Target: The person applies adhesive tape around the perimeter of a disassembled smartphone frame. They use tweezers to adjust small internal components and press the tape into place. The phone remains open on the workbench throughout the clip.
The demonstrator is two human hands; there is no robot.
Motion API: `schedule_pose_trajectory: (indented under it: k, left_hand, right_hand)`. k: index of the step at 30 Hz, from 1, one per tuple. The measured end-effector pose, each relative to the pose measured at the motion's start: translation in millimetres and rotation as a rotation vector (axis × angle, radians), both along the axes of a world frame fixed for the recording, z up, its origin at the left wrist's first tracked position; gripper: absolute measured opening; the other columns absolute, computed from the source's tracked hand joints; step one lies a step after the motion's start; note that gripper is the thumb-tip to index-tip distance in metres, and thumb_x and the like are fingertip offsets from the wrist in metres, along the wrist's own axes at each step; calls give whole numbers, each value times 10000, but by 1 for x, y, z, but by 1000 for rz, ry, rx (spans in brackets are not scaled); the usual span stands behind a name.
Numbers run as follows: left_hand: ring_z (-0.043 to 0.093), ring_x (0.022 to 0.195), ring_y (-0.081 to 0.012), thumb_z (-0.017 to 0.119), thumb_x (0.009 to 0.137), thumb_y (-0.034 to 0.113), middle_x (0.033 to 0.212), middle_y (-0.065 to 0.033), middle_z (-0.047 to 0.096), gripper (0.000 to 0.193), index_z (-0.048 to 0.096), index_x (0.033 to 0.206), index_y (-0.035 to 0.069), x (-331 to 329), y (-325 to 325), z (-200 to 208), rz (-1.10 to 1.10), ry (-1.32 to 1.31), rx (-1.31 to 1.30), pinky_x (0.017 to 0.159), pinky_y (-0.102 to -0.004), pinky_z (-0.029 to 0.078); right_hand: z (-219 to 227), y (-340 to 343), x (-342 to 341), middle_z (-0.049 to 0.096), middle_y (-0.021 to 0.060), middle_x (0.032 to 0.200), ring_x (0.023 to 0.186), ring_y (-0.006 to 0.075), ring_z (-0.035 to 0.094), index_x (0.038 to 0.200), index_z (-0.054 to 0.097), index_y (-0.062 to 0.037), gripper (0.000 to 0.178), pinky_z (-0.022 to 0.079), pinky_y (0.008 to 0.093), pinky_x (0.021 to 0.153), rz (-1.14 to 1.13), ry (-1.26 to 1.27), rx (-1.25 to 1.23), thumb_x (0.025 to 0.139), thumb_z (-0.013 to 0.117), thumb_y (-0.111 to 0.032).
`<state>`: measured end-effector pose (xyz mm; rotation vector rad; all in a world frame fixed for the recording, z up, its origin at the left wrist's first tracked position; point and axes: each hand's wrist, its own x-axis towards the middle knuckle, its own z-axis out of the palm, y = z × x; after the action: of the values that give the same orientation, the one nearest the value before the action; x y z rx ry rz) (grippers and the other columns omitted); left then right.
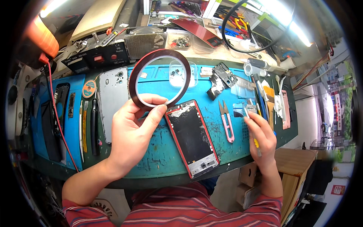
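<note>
My left hand (134,130) pinches the lower rim of a large roll of dark brown tape (186,81), raised above the blue work mat. Below and right of the roll lies an opened phone frame (193,132), red-edged with a black middle and a silver lower part. My right hand (262,138) is closed round a slim tool (258,147) with a metal end and a bit of yellow; its exact kind is hidden by the fingers. Between the phone frame and my right hand rest pink-handled thread snips (227,125). A black phone inner part (223,77) lies farther back.
A grey phone back (114,98), a solder wire spool (89,88) and a black phone shell (60,98) lie at left. Behind the mat (159,162) stands a black power box (96,56). A clear parts box (193,72) sits mid-back; brushes and hand tools (268,96) line the right.
</note>
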<state>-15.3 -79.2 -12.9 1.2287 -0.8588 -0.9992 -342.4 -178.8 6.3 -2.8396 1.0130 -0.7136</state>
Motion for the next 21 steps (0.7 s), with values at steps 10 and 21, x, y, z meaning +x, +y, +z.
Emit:
schedule_pose_trajectory:
  k: [10,21]
  left_hand:
    - [680,1046,-94,711,1024,28,1128,-52,737,148,716,1165,-15,0,1,0,13,22,3,931,-265,554]
    - [680,1018,-88,703,1028,25,1094,-44,737,137,720,1155,-25,-1,2,2,14,27,32,904,-250,552]
  right_hand:
    - [12,-3,75,660,55,1025,916,235,642,1205,750,-52,405,528,386,779,329,82,-2,804,711,-18]
    - [-9,-22,116,645,38,1032,853,189,631,1206,736,-26,421,528,326,703,461,74,-59,791,693,-81]
